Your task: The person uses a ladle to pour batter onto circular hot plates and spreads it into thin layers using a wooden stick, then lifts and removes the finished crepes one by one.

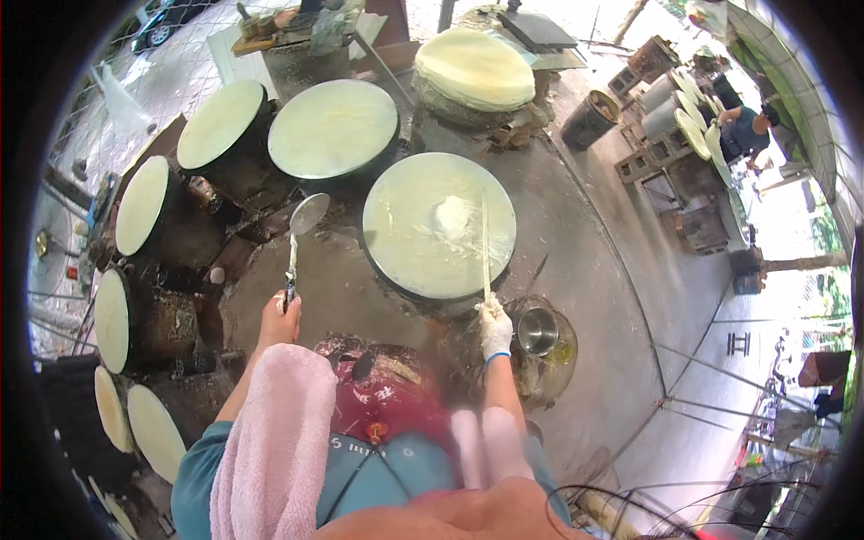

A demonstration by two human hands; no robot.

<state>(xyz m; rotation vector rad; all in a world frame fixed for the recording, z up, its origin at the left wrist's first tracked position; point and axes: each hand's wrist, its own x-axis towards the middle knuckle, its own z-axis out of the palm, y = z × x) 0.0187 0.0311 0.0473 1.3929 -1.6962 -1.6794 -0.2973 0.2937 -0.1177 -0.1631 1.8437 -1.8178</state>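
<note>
My left hand (281,319), bare, is closed round the handle of a long-handled ladle (310,213). The ladle's round, shallow head points away from me, left of the nearest griddle. On my right hand (494,331) is a white glove smeared with batter; its fingers grip a long flat wooden stick (486,247). That stick reaches across the right part of a round griddle (396,247) coated in a thin pale layer. Close to the stick's left side, a white lump of batter (452,216) sits on the coating, with smears round it.
More coated round griddles (333,129) curve round to my left. A stack of pale round sheets (475,70) stands behind. Beside my right hand is a metal pot (538,331). A rusty drum (590,121) stands farther right. Another person (745,133) works at griddles at the far right.
</note>
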